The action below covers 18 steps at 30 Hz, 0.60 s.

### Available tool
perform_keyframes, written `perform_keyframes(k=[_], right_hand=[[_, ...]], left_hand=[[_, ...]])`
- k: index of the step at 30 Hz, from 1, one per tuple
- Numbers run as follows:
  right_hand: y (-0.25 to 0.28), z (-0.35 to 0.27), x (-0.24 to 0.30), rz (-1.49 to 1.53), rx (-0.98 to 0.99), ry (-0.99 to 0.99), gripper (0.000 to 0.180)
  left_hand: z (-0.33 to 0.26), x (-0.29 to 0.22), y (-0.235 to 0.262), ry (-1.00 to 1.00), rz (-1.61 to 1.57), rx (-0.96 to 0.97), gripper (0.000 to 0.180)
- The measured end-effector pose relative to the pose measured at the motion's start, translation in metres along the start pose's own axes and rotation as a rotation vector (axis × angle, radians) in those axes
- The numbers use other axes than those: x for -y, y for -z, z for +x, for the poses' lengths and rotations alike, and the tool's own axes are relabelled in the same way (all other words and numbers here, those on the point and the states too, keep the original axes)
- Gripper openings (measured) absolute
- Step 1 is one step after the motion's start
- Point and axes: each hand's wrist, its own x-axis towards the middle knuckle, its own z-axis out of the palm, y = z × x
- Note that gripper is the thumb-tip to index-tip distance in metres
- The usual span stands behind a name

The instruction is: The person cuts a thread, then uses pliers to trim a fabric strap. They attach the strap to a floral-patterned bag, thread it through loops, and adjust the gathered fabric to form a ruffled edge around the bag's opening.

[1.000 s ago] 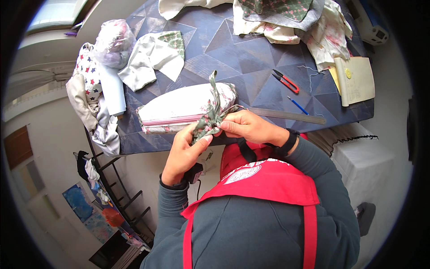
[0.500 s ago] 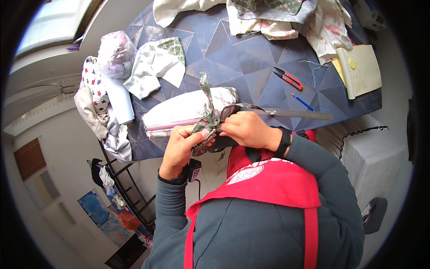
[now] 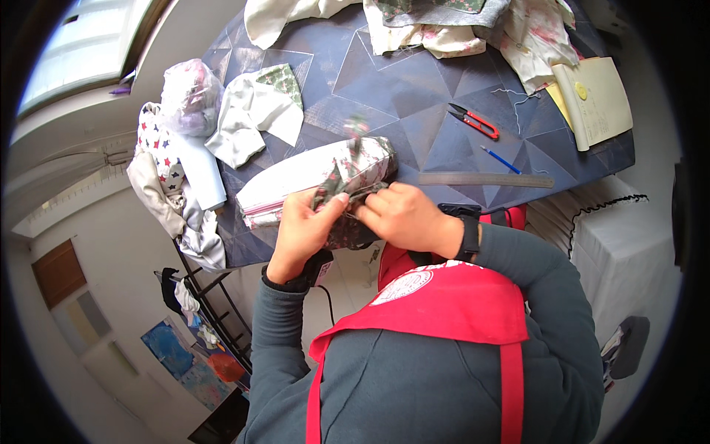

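A white pouch with floral print and a pink zipper lies near the front edge of the table. Over its right end runs a dark green floral fabric strip, its upper end smeared by motion. My left hand is closed on the gathered strip, thumb pressed on top. Close beside it, my right hand pinches the same dark floral cloth with curled fingers. The exact shape of the cloth between my fingertips is blurred and partly hidden.
Right of the pouch lie a metal ruler, a blue pencil and red-handled thread snips. Further right is a paper pad. Fabric pieces and a stuffed plastic bag sit left; more cloth lies at the back.
The strip's loose right end, which lay across toward the ruler, has been drawn in to my hands. Its upper end has shifted slightly right. Both hands stay close together at the pouch.
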Motion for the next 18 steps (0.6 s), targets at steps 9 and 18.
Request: perform_keyframes(k=[9, 18], right_hand=[[0.047, -0.012, -0.065, 0.527, -0.011, -0.576, 0.029], [0.019, 0.03, -0.09, 1.637, 0.605, -0.391, 0.035]], left_hand=[[-0.004, -0.002, 0.011, 0.069, -0.234, 0.038, 0.021], [-0.001, 0.002, 0.009, 0.014, -0.14, -0.085, 0.013]])
